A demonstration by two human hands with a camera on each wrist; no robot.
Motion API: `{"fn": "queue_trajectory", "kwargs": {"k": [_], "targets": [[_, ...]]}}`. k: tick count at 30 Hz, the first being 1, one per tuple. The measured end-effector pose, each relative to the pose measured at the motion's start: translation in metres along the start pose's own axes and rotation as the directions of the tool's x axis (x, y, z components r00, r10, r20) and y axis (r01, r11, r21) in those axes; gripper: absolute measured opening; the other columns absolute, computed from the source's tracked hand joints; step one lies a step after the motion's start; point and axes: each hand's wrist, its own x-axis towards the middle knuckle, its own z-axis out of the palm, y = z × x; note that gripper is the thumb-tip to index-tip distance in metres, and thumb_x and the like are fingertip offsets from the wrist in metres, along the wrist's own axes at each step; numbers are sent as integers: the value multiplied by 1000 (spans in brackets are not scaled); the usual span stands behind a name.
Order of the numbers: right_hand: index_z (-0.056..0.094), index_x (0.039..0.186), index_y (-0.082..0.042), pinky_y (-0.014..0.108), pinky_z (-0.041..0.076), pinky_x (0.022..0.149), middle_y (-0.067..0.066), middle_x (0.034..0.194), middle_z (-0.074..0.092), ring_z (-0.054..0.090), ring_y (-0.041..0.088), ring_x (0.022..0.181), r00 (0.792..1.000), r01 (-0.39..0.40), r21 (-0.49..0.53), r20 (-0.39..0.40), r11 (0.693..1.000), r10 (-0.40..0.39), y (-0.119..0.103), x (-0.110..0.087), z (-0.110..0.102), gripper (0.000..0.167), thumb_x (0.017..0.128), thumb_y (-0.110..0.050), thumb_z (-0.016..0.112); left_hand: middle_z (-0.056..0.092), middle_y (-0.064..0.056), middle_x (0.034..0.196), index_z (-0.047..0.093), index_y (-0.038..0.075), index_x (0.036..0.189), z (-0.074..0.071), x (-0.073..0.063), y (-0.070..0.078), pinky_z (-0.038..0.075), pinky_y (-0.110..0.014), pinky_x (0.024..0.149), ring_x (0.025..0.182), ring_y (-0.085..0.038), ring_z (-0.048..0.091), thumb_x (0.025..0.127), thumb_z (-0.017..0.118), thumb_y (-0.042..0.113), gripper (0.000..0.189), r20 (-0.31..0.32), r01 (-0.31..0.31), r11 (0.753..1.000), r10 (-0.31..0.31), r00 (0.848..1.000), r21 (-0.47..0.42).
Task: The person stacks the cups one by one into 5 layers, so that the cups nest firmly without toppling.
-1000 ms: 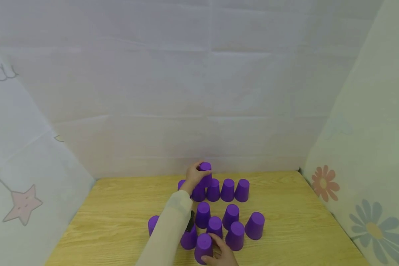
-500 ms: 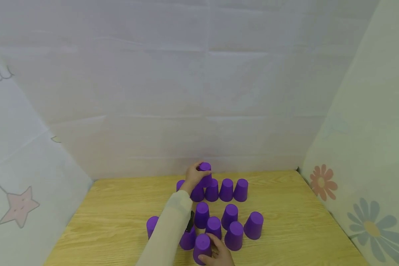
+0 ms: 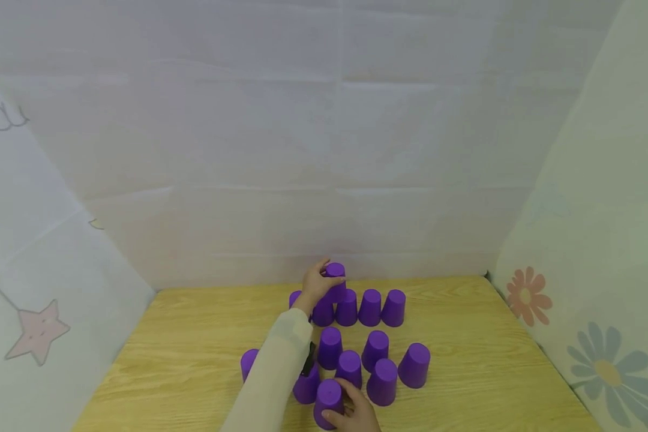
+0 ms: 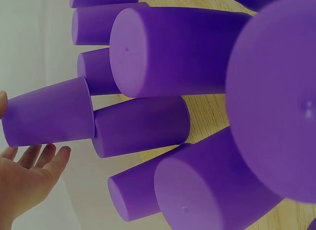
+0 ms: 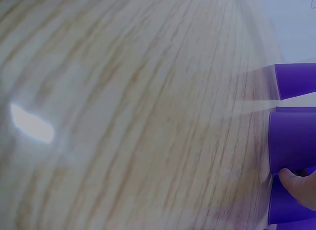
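Upside-down purple plastic cups stand on the wooden table. At the back row, my left hand (image 3: 315, 285) grips a raised purple cup (image 3: 335, 273) between thumb and fingers. In the left wrist view that raised cup (image 4: 49, 114) has its rim right at the tops of two neighbouring back-row cups, one of them the lower cup (image 4: 143, 126). My right hand (image 3: 359, 414) holds the nearest front cup (image 3: 328, 402), thumb on its near side and fingers round its right. The right wrist view catches only the thumb (image 5: 298, 188) against purple cups.
More back-row cups, such as the rightmost one (image 3: 393, 309), stand side by side. Between the rows are loosely spaced cups, including one at right (image 3: 414, 366) and one at left (image 3: 248, 361) partly behind the left sleeve (image 3: 270, 375). White sheets (image 3: 324, 150) enclose the table (image 3: 480, 348).
Both hands keep their grips on the same cups in nearly the same places. The head view shifts slightly and back again.
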Motion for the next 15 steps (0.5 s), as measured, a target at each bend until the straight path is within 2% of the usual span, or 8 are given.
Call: {"fn": "queue_trajectory", "kwargs": {"k": [7,8,11,14,15], "targets": [[44,123,1,49,41,79,16,111,50,48,32,99,1000,-4,26,0,1000,4,-7,-3,0,58,73,-16,69,43,-16,125,37,10,131,-3,-3,2,35,-38,91,113,-30,40,70,72,23,72,32,1,997,1,999,-75],[44,123,1,49,41,79,16,112,50,48,32,99,1000,-8,31,2,999,8,-7,-3,1,59,73,-17,70,43,-16,125,37,11,131,-4,-4,1,37,-36,90,112,-30,40,70,72,26,72,31,-28,997,30,999,-78],[43,123,0,47,41,80,16,113,49,47,32,100,1000,-18,50,9,999,17,-7,-2,1,60,72,-18,70,41,-17,126,37,12,131,-5,-5,1,36,-37,91,114,-30,38,70,71,30,72,31,-44,995,47,998,-92],[43,123,0,46,41,81,16,113,49,47,33,101,1000,-19,73,20,997,18,-8,-3,1,61,72,-17,70,40,-16,127,36,12,132,-8,-7,4,35,-38,92,116,-30,37,71,71,28,73,29,-35,993,38,999,-108],[43,123,0,46,41,81,16,113,49,47,33,101,1000,-18,74,24,997,16,-9,-3,0,61,72,-17,70,39,-16,128,35,12,132,-9,-8,6,32,-40,93,117,-31,35,71,71,25,73,34,-5,993,9,999,-119]]}}
